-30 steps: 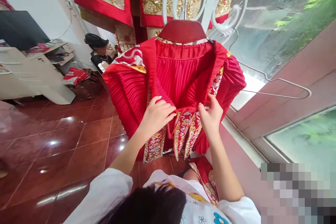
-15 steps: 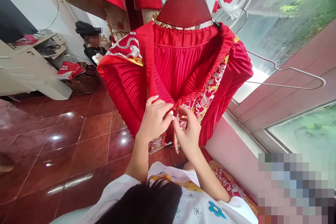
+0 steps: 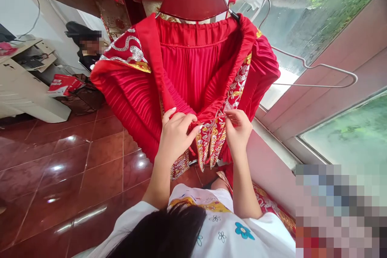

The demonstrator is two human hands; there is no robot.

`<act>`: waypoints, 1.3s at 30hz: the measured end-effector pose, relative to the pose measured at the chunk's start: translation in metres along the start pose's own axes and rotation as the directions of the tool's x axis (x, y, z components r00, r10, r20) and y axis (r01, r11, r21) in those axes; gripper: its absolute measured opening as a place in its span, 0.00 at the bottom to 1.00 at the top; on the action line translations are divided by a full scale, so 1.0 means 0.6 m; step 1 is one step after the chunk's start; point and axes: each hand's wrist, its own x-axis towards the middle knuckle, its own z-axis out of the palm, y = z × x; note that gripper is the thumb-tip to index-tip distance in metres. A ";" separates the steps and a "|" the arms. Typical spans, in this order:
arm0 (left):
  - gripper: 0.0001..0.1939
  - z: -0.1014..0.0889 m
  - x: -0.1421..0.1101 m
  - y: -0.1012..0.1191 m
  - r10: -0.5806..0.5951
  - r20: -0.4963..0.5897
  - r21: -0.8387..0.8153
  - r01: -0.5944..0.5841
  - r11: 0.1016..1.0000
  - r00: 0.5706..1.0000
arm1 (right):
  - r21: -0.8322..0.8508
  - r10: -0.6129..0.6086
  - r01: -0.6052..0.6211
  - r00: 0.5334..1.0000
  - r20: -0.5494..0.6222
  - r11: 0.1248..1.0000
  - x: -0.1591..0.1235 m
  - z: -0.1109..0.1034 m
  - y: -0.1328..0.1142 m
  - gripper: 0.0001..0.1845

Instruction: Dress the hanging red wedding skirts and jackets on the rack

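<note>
A red pleated skirt (image 3: 193, 76) with silver and gold embroidery hangs from a dark red hanger (image 3: 193, 0). My left hand (image 3: 178, 135) is closed on the skirt's waistband at the front, thumb and fingers pressed together. My right hand (image 3: 238, 129), to the right of it, pinches a thin red string (image 3: 211, 119) that runs taut from near the left fingertips. Pointed embroidered tabs (image 3: 208, 145) dangle below the string, between the two hands. The fabric inside the left grip is hidden.
A wire hanger (image 3: 326, 74) sticks out at right beside the window frame (image 3: 302, 129). To the left stand a desk (image 3: 33, 92) and a seated person (image 3: 87, 48). Glossy red tiles (image 3: 69, 169) cover the floor. More red embroidered fabric (image 3: 269, 201) lies low at right.
My right hand has moved right, away from the left, drawing the red string out between them. The left hand stays at the waistband. The view has shifted slightly.
</note>
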 end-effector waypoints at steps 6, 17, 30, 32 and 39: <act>0.06 0.006 -0.002 -0.006 0.016 -0.010 -0.030 -0.017 0.999 1.000 | -0.020 -0.181 0.181 0.983 -0.003 0.983 -0.066 0.028 -0.070 0.09; 0.12 -0.011 -0.006 -0.015 -0.023 0.106 -0.062 0.030 0.998 0.994 | 0.141 0.165 -0.215 0.939 0.302 0.966 -0.083 0.077 -0.069 0.13; 0.23 -0.010 -0.014 -0.019 -0.054 0.003 -0.187 0.053 0.981 0.999 | -0.032 0.043 -0.038 0.980 0.195 0.999 -0.081 0.090 -0.067 0.13; 0.24 -0.004 -0.016 -0.015 -0.091 -0.052 -0.206 0.079 0.975 0.994 | -0.039 0.079 -0.074 0.984 0.158 0.997 -0.082 0.084 -0.072 0.14; 0.27 0.006 -0.016 -0.012 -0.128 -0.111 -0.226 0.100 0.969 0.986 | 0.319 0.206 -0.350 0.890 0.407 0.881 -0.074 0.080 -0.076 0.13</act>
